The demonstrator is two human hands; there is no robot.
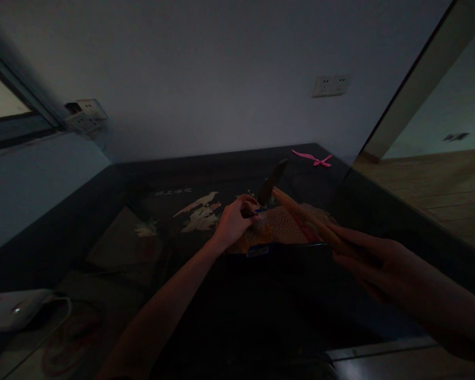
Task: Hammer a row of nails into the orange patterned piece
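My left hand point(234, 221) rests curled on one orange, dotted flat sheet point(279, 226) lying mid-table, fingers pinching a small dark piece. My right hand point(374, 258), fingers closed, grips one long wooden handle point(304, 215) of a dark-headed hammer point(272, 182). The glossy black table point(229, 316) offers open surface toward its near and left edges.

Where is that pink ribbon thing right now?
The pink ribbon lies at the far right corner of the dark table, near the wall, beyond both hands.
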